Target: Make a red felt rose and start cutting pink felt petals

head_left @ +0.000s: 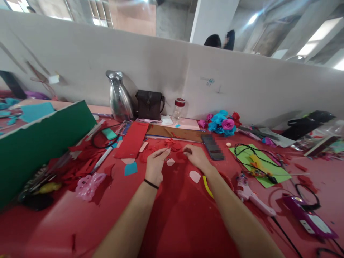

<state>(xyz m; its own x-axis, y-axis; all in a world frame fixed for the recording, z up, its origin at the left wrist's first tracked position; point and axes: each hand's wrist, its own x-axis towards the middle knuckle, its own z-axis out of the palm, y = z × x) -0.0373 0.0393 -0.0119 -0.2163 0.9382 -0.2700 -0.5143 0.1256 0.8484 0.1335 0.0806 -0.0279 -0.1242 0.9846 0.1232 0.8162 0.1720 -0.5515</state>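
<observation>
My left hand, with a black band at its wrist, is raised over the red table with thumb and fingertips pressed together. Anything between them is too small to make out. To its right, my right hand has its fingers curled in a pinch; a dark reddish bit shows by the fingertips, but its kind is unclear. Just beyond both hands lies a pile of red cut pieces. Pale pink petal-shaped pieces and a blue piece lie around them. A yellow curved strip is partly under my right forearm.
A pink glue gun and a purple box with cords are on the right. A phone lies behind my right hand. Farther back stand a steel jug, a glass bottle and paper flowers. A green panel rises at left.
</observation>
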